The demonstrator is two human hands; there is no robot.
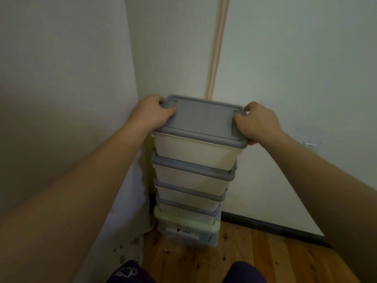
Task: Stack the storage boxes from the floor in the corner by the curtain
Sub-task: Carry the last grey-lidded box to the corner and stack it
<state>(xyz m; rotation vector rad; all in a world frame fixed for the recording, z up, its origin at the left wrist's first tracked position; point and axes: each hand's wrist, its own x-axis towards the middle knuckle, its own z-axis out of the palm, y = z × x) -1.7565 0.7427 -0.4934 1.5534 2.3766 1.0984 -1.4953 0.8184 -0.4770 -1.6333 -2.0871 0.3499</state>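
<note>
Top box (195, 152): cream, smooth plastic tub, walls tapering downward, under a matte grey lid (202, 121) with rounded corners and a shallow recessed centre panel. It sits uppermost on the stack (189, 193) standing on the wooden floor (255, 252) in the corner, just right of the pale curtain (126, 201). Long axis runs left to right along the back wall (295, 68), slightly skewed; one long side faces the camera.

Below the top box: three more cream tubs with grey lids, then a clear box with a pale green lid (183, 220) and a handwritten label, text unreadable.

Left hand (152, 112): grip closed on the lid's left short edge, thumb on top, fingers curled over the far corner. Right hand (258, 122): grip closed on the right short edge, thumb on the lid, fingers wrapped under the rim. Both forearms bare, extended forward and converging on the top box.

Two thin pink cords (216, 50) hang down the wall behind the top box.
</note>
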